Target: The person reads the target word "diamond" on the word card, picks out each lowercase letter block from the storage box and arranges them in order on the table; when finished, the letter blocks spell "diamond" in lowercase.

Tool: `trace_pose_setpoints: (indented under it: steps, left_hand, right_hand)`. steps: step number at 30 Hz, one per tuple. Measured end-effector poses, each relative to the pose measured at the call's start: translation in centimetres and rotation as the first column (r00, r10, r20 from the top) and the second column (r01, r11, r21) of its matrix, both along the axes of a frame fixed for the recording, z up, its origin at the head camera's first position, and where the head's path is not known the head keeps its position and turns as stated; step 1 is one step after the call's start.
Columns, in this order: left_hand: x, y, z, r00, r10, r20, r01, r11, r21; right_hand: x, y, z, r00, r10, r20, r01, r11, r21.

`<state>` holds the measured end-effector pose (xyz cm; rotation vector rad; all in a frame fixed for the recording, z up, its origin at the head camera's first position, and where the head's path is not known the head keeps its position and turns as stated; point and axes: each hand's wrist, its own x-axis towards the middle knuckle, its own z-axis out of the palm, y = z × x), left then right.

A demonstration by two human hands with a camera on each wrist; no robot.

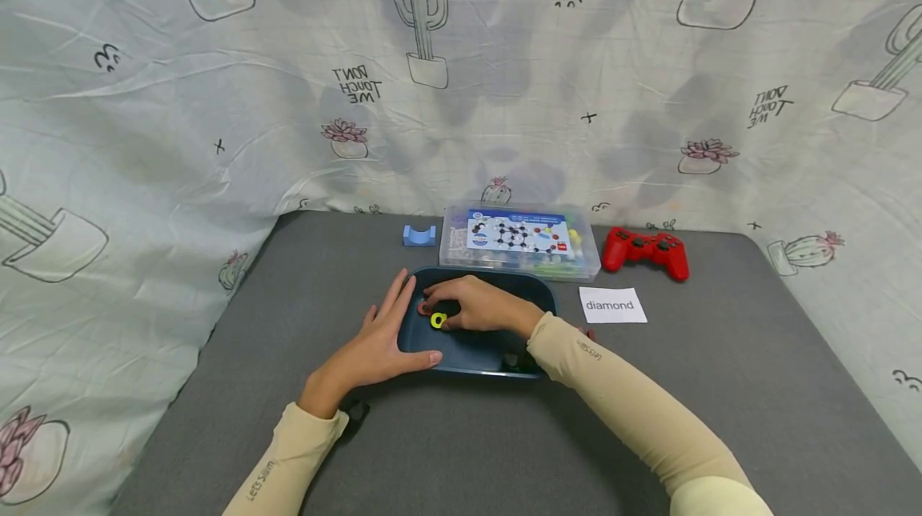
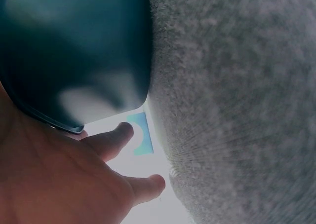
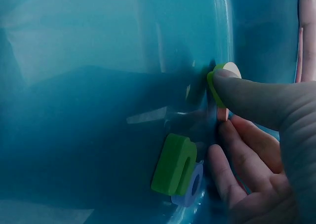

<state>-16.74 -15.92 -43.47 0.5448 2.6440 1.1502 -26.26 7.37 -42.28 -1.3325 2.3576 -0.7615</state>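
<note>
A dark blue tray [image 1: 468, 360] lies in front of me. My left hand [image 1: 378, 344] rests at its left end, fingers extended along the outside and thumb across the near rim. In the left wrist view, this hand [image 2: 64, 169] shows straight, spread fingers beside the tray [image 2: 89, 41]. My right hand [image 1: 483, 304] reaches inside and pinches a small yellow-green piece with a hole [image 1: 438, 321], its thumb on the face. Close behind that piece is a red one [image 1: 422, 307]. A green piece [image 3: 170, 165] and a bluish ring-shaped piece [image 3: 195, 184] lie near the fingers in the right wrist view.
Behind the tray stands a clear plastic case [image 1: 519, 264] with a molecule label. A light blue block [image 1: 419, 236] is left of it, a red game controller [image 1: 646, 252] right. A white card reading "diamond" [image 1: 612, 306] lies right of the tray. Patterned cloth [image 1: 468, 100] hangs behind.
</note>
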Motion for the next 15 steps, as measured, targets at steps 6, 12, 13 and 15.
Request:
trace_pose_setpoints:
  steps: [6,12,13,15]
  left_hand:
    - [-0.03,-0.03,0.16,1.000,-0.001,-0.001,0.001,1.000,-0.001]
    - [-0.03,-0.04,0.12,1.000,-0.005,-0.007,0.005,1.000,0.008]
    - [0.02,-0.02,0.13,1.000,-0.005,-0.004,0.005,1.000,0.012]
    - [0.10,-0.03,0.19,1.000,-0.007,-0.003,0.008,1.000,0.019]
  right_hand:
    - [-0.07,-0.06,0.07,1.000,-0.009,0.013,0.009,1.000,0.000]
    - [0.32,-0.19,0.27,0.998,0.006,-0.060,-0.004,1.000,0.029]
    - [0.44,-0.23,0.33,0.996,0.011,-0.087,-0.008,0.999,0.042]
    - [0.68,-0.32,0.52,0.990,0.023,-0.143,-0.013,0.998,0.067]
